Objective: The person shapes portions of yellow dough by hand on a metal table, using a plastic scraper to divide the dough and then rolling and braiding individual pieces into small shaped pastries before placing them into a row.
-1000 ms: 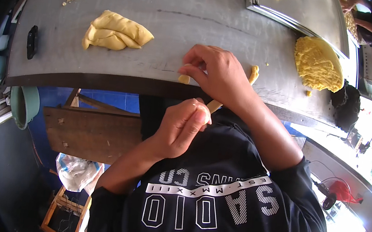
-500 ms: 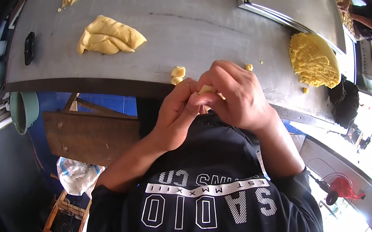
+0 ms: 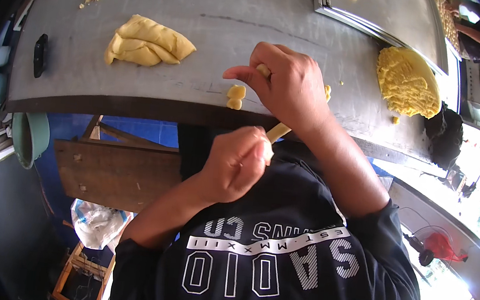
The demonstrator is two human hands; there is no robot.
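While the person's left hand [image 3: 238, 164] is gripping a pale dough strip [image 3: 278, 132] by the near edge of the bench [image 3: 222, 47], the right hand [image 3: 254, 74] is holding a small dough piece [image 3: 263, 70] in its curled fingers, thumb pointing left. Just nearer the edge than that thumb, two little dough lumps [image 3: 236, 91] are lying against each other. Farther out, a folded dough slab [image 3: 148, 43] is resting to the left, a rough yellow mound [image 3: 409, 81] is sitting to the right, and a metal tray [image 3: 396, 25] is lying beyond it.
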